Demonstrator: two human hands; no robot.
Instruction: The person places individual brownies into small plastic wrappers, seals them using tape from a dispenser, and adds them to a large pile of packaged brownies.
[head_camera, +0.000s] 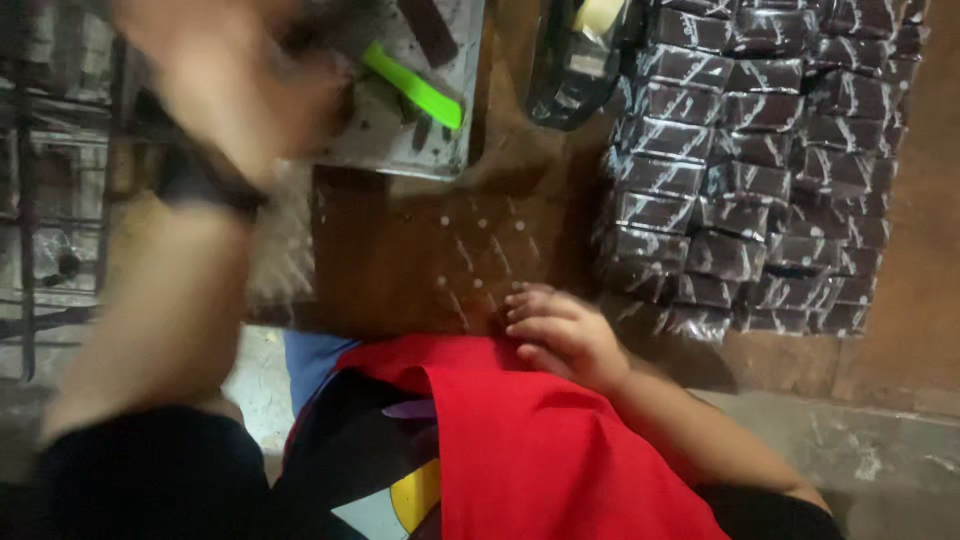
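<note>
Your left hand (235, 85), too blurred to tell its fingers, reaches the green-handled tool (412, 86) at the worktop's (420, 260) far edge; your right hand (560, 335), loosely curled and empty, rests at its near edge beside the stacked dark packets (750, 170).

- One bright green plastic-handled tool (413, 86) on the grey tray (440, 150).
- Two bare hands: left hand (225, 85), right hand (560, 335).
- Dozens of dark shiny wrapped packets (750, 170), stacked in rows; too many to count exactly.

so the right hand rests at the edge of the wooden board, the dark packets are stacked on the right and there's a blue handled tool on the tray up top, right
Not quite: the handle of the tool on the tray is bright green, not blue. The head view shows it. The rest holds: the right hand rests at the edge of the wooden board, and the dark packets are stacked on the right.
</note>
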